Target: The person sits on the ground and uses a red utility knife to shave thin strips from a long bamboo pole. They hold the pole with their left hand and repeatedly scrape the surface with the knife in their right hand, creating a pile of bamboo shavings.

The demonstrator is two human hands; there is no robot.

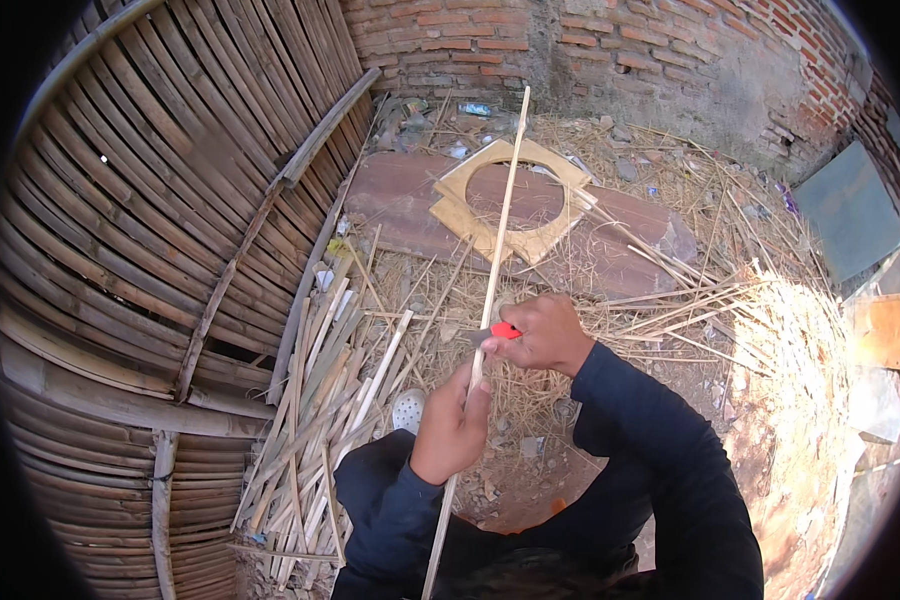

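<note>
A long thin bamboo strip (pixel 501 215) runs from the lower middle up toward the brick wall. My left hand (pixel 452 425) is closed around the strip low down, thumb up along it. Just above, my right hand (pixel 538 333) grips a small knife with a red handle (pixel 505 330), its blade set against the strip. Both forearms wear dark blue sleeves.
A woven bamboo panel (pixel 140 250) leans on the left. Cut bamboo slats (pixel 320 400) lie piled beside my left arm. A square wooden frame with a round hole (pixel 470 225) rests on a reddish slab (pixel 400 200). Straw and shavings cover the ground before the brick wall (pixel 610 50).
</note>
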